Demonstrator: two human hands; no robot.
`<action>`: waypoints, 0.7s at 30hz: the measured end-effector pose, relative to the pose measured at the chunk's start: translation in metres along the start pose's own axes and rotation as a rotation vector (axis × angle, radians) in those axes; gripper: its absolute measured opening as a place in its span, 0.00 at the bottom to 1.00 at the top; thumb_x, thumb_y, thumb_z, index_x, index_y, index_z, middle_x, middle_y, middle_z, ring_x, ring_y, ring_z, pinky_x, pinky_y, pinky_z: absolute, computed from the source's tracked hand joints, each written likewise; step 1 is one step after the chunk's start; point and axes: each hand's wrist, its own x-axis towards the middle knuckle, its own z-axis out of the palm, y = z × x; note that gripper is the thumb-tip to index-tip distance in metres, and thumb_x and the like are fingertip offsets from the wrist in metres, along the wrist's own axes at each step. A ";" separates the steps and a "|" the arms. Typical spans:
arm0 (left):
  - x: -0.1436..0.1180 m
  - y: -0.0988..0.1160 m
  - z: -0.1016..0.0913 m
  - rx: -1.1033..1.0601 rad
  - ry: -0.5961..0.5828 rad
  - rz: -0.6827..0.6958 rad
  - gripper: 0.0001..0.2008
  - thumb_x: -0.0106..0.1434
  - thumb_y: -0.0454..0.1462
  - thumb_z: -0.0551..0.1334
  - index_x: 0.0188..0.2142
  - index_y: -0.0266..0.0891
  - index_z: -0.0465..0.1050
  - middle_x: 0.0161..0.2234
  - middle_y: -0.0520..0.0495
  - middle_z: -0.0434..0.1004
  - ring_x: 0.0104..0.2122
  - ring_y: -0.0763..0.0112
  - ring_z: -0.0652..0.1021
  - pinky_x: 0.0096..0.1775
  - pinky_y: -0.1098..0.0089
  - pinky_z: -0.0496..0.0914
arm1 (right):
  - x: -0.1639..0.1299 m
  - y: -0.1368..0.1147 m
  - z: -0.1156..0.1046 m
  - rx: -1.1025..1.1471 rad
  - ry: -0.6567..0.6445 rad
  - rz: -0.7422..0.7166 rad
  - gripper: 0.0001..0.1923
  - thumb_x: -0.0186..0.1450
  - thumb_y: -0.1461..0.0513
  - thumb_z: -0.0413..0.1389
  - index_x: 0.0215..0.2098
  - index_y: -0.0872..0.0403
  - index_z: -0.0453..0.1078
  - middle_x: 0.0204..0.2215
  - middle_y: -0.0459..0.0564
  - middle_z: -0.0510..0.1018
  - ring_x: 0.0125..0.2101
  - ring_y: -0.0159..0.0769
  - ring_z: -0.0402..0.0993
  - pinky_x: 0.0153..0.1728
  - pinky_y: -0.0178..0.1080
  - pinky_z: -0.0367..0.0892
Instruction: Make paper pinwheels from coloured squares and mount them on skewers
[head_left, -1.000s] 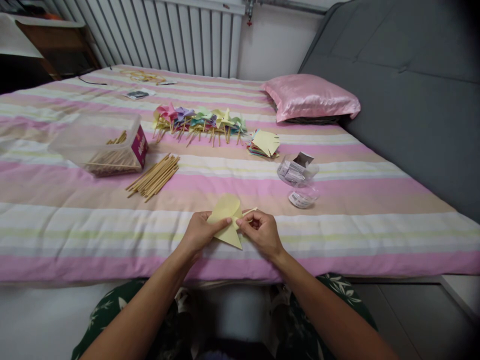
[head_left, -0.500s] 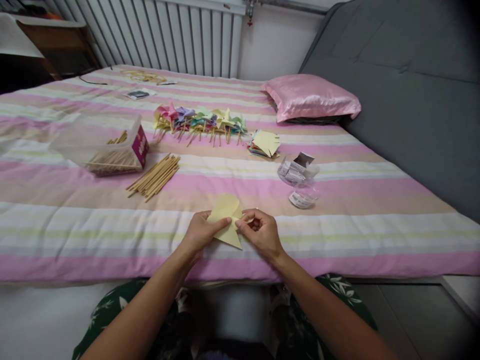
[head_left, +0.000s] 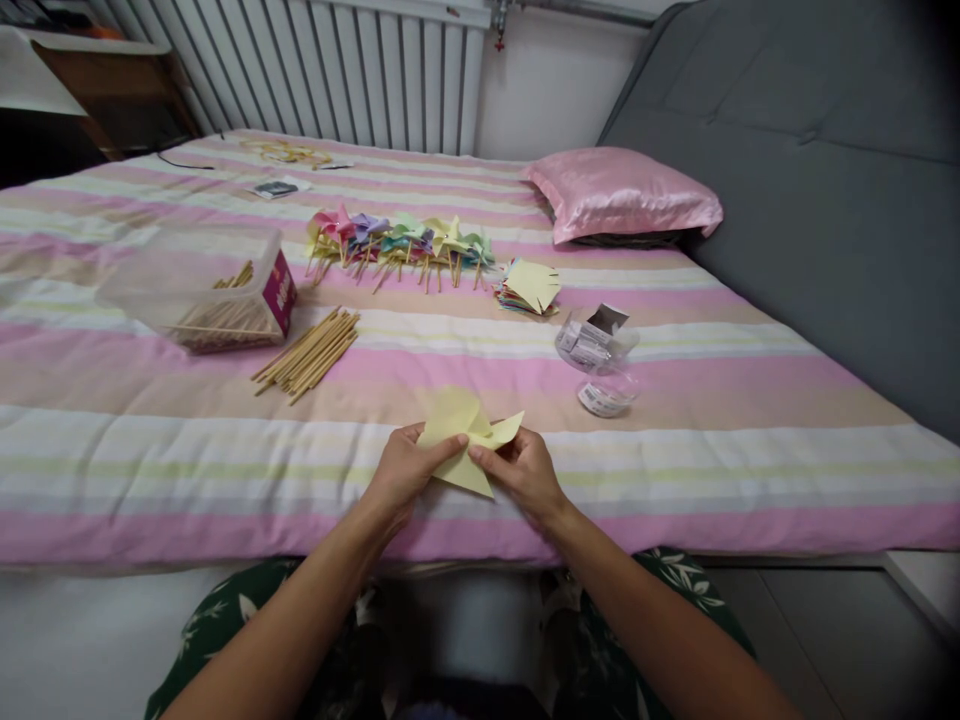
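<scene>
A pale yellow paper pinwheel sheet [head_left: 459,470], partly folded, is held between both hands just above the near edge of the bed. My left hand [head_left: 409,462] pinches its left side, thumb pressed near the centre. My right hand [head_left: 525,472] grips the right side with the thumb close to the centre; a pointed flap stands out above its fingers. The fingers behind the paper are mostly hidden. Beyond, to the left, lies a bundle of wooden sticks [head_left: 309,355]. A stack of slit paper squares [head_left: 531,288] sits farther off to the right.
Finished pinwheels [head_left: 405,240] lie in a row across the striped bed [head_left: 450,355]. A clear plastic box [head_left: 225,300] with sticks stands at left. Two small clear containers [head_left: 596,340] are at right, and a pink pillow [head_left: 626,195] rests against the grey headboard [head_left: 810,180].
My right fingers have shifted under the paper's right side, and a flap there now points out to the upper right. The left hand keeps its hold, almost unmoved.
</scene>
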 end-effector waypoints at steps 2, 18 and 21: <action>-0.001 -0.002 0.003 -0.013 -0.003 -0.001 0.17 0.44 0.40 0.70 0.33 0.32 0.76 0.28 0.44 0.80 0.26 0.67 0.77 0.31 0.71 0.68 | -0.001 -0.001 0.000 0.042 0.010 0.034 0.16 0.52 0.55 0.64 0.34 0.56 0.73 0.34 0.53 0.79 0.34 0.41 0.75 0.37 0.41 0.70; -0.003 -0.002 0.005 -0.008 -0.122 -0.004 0.17 0.46 0.41 0.70 0.34 0.33 0.77 0.30 0.44 0.80 0.28 0.68 0.77 0.33 0.71 0.68 | 0.000 -0.006 -0.001 0.179 0.060 0.149 0.13 0.50 0.57 0.64 0.29 0.57 0.73 0.25 0.49 0.77 0.25 0.35 0.72 0.29 0.37 0.68; -0.004 0.004 0.000 0.022 -0.224 -0.033 0.17 0.46 0.40 0.70 0.36 0.34 0.78 0.30 0.43 0.80 0.29 0.67 0.77 0.32 0.72 0.67 | 0.002 -0.012 -0.006 0.202 0.003 0.209 0.12 0.50 0.58 0.63 0.29 0.57 0.72 0.25 0.50 0.78 0.26 0.36 0.73 0.30 0.38 0.69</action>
